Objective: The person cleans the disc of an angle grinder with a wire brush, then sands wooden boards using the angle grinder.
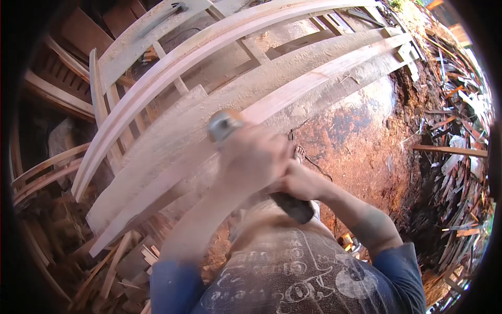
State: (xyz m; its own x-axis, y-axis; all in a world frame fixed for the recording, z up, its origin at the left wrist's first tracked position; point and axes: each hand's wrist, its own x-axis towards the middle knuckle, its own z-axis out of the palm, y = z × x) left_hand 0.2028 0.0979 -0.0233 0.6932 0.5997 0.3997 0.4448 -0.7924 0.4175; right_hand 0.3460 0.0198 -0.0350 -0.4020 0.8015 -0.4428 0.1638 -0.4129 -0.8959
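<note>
Power tool [226,125], blurred, is gripped by both hands, its metal head over the curved strip [319,77]. The left hand [253,157] is closed round it behind the head; the right hand [300,180] is closed further back, near its dark rear end. The strip lies along a dusty board [157,138]. Beyond is a longer curved rail [172,65]; wood scraps [455,125] litter the floor [361,157] at right.

Slatted wooden frame [253,51]; curved wooden pieces [324,75], sawdust [232,91] on top.
</note>
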